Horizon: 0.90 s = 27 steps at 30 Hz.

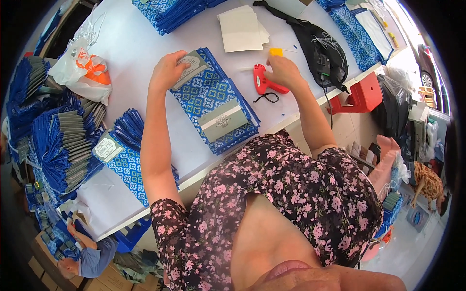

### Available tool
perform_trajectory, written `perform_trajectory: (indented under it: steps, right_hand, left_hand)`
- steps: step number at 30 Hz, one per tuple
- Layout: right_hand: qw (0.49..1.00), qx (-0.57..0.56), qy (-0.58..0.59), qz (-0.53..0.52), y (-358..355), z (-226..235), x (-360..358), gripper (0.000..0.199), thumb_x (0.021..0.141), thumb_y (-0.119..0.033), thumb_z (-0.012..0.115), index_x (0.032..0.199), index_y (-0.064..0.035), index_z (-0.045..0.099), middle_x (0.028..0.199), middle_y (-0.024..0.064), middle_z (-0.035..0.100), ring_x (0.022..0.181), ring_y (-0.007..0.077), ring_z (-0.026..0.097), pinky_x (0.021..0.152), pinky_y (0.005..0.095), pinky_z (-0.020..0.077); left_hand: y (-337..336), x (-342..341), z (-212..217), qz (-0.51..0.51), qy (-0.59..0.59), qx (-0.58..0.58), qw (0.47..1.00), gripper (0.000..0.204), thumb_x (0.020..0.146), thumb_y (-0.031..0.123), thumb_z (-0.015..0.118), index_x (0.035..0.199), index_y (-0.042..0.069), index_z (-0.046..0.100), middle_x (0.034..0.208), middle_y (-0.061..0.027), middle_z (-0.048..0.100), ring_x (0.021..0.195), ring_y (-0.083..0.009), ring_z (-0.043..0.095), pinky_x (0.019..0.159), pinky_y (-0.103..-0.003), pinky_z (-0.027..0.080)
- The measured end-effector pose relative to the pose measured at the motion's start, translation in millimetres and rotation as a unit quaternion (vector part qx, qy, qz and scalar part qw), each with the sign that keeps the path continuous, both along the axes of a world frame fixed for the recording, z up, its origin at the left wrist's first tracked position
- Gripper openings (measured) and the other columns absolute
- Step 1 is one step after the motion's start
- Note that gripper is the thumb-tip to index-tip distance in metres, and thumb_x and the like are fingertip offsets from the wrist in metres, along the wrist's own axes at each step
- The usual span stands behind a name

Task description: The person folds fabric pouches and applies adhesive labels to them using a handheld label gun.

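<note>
Blue patterned bags (213,99) lie stacked flat on the table (141,53). We judge them light, thin and floppy. Our left hand (167,70) pinches the top corner; our right hand (283,72) rests clenched beside the red tagging gun (266,81).

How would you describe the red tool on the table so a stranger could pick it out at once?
Start at the white table and find the blue patterned bags stacked in front of the person. Just right of that stack, beside the right hand, lies the red tool, shaped like a small pistol. It is the only red thing on the tabletop, with a black loop of cord lying just below it.
</note>
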State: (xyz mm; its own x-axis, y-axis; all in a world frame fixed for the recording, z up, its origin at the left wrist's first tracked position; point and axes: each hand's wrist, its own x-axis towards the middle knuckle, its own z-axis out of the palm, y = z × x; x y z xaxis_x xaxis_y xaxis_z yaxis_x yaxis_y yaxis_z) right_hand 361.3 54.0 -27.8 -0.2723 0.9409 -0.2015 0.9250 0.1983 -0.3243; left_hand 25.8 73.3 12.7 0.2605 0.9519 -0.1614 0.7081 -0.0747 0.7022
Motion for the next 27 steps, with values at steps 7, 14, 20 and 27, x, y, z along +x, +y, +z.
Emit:
perform_trajectory:
  steps: [7, 14, 20, 27]
  right_hand:
    - [0.989, 0.022, -0.14, 0.049, -42, 3, -18, 0.045, 0.066, -0.029, 0.07, 0.101, -0.0044, 0.056, 0.099, 0.0129, 0.058, 0.094, 0.0278, 0.058, 0.079, 0.0405, 0.0452]
    - [0.973, 0.089, 0.21, 0.041, -47, 6, -38, 0.046, 0.072, -0.02, 0.064, 0.111, -0.0008, 0.05, 0.101, 0.013, 0.057, 0.096, 0.0272, 0.056, 0.084, 0.0369, 0.0441]
    - [0.696, -0.101, 0.711, 0.01, -48, 19, -102, 0.053, 0.074, -0.02, 0.059, 0.122, -0.0015, 0.046, 0.101, 0.0092, 0.055, 0.095, 0.0152, 0.054, 0.087, 0.0284, 0.0407]
    - [0.804, -0.073, 0.59, -0.019, -34, 27, -133, 0.043, 0.077, -0.012, 0.07, 0.113, -0.0028, 0.049, 0.092, 0.0055, 0.058, 0.085, 0.0156, 0.056, 0.078, 0.027, 0.0451]
  left_hand:
    - [-3, -8, 12, -0.007, 0.101, 0.026, 0.995, 0.026, 0.072, 0.024, 0.067, 0.093, 0.009, 0.062, 0.082, -0.0135, 0.066, 0.077, -0.0316, 0.063, 0.068, -0.039, 0.048]
    - [-7, -25, 9, -0.018, 0.076, 0.039, 0.996, 0.023, 0.073, 0.018, 0.066, 0.093, 0.008, 0.063, 0.082, -0.0143, 0.066, 0.077, -0.0317, 0.063, 0.069, -0.039, 0.048]
    - [3, -25, 26, -0.052, 0.055, -0.039, 0.996, 0.028, 0.073, 0.013, 0.066, 0.101, 0.008, 0.065, 0.085, -0.014, 0.067, 0.078, -0.0285, 0.064, 0.072, -0.037, 0.049]
    - [4, -40, 29, -0.074, 0.036, -0.06, 0.995, 0.034, 0.072, 0.01, 0.065, 0.106, 0.005, 0.064, 0.086, -0.0153, 0.068, 0.079, -0.0274, 0.064, 0.074, -0.036, 0.05]
